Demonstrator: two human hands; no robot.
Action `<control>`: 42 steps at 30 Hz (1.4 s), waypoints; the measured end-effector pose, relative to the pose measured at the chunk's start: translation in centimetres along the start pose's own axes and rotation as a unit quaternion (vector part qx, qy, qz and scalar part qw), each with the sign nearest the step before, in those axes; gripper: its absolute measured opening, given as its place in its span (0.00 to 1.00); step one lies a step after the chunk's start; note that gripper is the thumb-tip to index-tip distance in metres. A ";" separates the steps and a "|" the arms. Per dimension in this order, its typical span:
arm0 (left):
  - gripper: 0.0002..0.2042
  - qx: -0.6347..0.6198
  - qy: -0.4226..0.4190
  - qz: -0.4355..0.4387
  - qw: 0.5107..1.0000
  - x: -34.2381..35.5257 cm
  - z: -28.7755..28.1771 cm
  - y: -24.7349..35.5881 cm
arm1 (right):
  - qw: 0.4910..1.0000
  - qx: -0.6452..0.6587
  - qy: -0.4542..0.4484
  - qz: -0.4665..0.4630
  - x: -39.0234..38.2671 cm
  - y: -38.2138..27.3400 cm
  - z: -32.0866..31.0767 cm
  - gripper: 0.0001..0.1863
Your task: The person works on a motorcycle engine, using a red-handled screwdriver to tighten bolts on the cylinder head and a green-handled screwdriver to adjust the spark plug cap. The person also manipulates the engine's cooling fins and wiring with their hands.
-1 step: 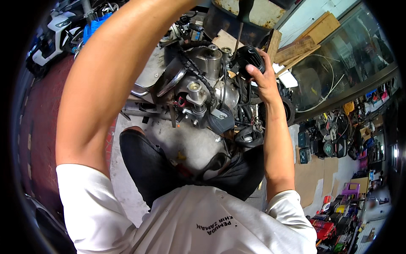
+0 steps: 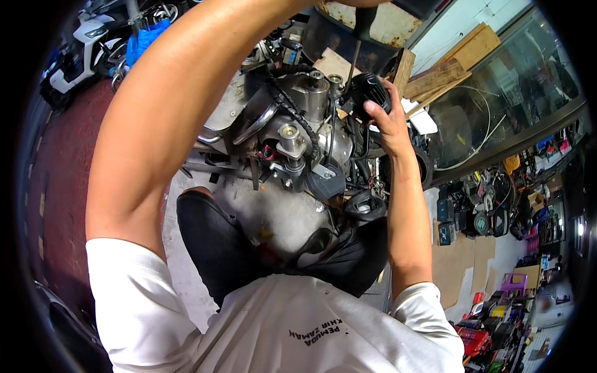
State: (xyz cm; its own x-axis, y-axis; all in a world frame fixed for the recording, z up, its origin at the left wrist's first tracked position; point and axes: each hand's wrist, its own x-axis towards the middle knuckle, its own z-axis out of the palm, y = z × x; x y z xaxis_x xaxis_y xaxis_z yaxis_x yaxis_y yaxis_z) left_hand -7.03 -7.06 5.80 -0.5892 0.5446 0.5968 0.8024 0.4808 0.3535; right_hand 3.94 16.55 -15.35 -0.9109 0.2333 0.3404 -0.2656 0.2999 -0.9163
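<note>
My left arm reaches up across the picture, and only a sliver of my left hand (image 2: 362, 2) shows at the top edge, closed on the top of a dark-handled screwdriver (image 2: 364, 25). Its thin shaft points down beside a black finned part (image 2: 368, 92). My right hand (image 2: 388, 118) grips that part, thumb on the near side and fingers around the far right side. Where the screwdriver's tip ends is hard to make out. Left of my right hand sits a metal motorcycle engine (image 2: 309, 99) with a black wrapped cable (image 2: 287, 102) across it.
Wooden planks (image 2: 435, 81) lean near a glass panel (image 2: 479, 124) at the right. A black foot-shaped metal piece (image 2: 326, 181) hangs off the engine's near side. My bent knees (image 2: 214, 242) are close below it. A white scooter (image 2: 84, 46) stands far left.
A sliver of my left hand now shows at the top edge, above the screwdriver handle. The scene has shifted slightly down and right; my right hand keeps its grip.
</note>
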 end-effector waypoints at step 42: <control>0.21 0.008 0.006 0.014 1.000 -1.0 -0.6 0.8 | 0.999 -0.006 -0.036 0.013 0.4 0.2 -0.6 0.43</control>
State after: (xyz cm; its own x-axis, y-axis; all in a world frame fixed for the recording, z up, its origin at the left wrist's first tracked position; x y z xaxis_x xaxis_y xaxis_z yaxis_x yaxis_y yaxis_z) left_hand -5.78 -7.60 5.89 -0.5647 0.5496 0.6157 0.8172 0.4764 0.3243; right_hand 3.74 17.27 -15.31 -0.9380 0.1737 0.2999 -0.2379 0.3063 -0.9217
